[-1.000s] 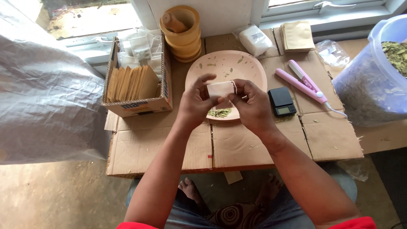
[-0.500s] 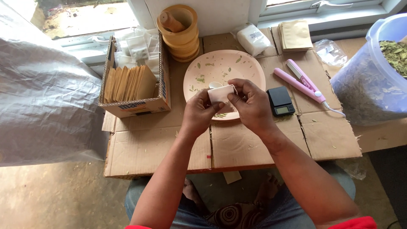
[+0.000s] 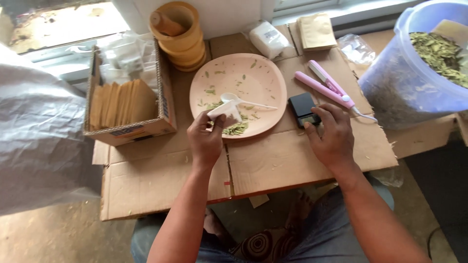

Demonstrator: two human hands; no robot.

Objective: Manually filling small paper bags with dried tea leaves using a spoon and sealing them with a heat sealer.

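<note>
The round, pale peach plate (image 3: 265,80) carries a white plastic spoon (image 3: 234,99) and green dried leaves (image 3: 235,129), with a small white paper sachet (image 3: 225,113) at its 7 o'clock edge and a small black digital scale (image 3: 302,108) at 3 o'clock. A pink, long-handled sealing tool (image 3: 325,87) lies at 2 o'clock of the plate, a translucent lilac-blue plastic tub (image 3: 414,83) of olive-green leaves beyond it, and a stack of ochre-yellow wooden mortars (image 3: 180,36) at 11 o'clock. The brown corrugated cardboard box (image 3: 163,97) at 9 o'clock holds tan paper pouches (image 3: 122,102), and the work surface is plain brown flattened cardboard (image 3: 273,160).
</note>
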